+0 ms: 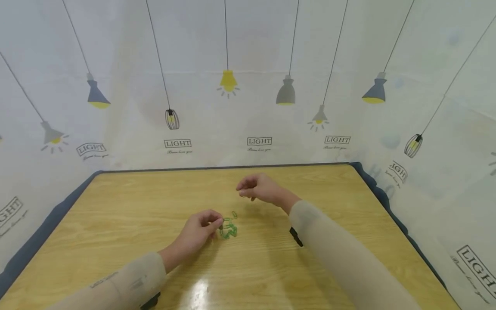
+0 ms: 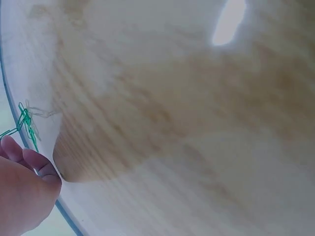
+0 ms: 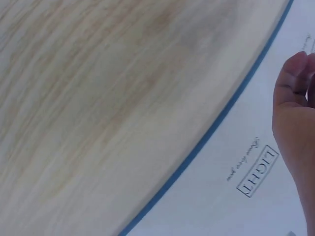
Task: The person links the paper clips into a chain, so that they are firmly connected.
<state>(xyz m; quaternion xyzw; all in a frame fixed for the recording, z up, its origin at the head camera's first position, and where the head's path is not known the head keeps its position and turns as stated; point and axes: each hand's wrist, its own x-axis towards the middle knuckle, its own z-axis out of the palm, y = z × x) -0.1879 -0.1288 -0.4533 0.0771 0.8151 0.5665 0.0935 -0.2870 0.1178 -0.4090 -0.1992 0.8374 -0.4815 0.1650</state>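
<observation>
My left hand (image 1: 197,232) pinches one end of a chain of green paper clips (image 1: 229,232) between thumb and forefinger, low over the wooden table (image 1: 128,202). The linked clips lie bunched just right of those fingertips. One green paper clip (image 1: 234,214) stands out at the far end of the bunch. In the left wrist view, the green chain (image 2: 24,120) shows past the fingertips. My right hand (image 1: 261,188) hovers farther back and to the right, thumb and fingers bent toward each other. I cannot tell if something small sits between its fingertips.
A white backdrop (image 1: 209,125) printed with hanging lamps and "LIGHT" labels surrounds the back and sides of the table. Dark blue edging (image 1: 372,181) runs along the table's border. Glare (image 1: 199,292) shines on the wood near the front.
</observation>
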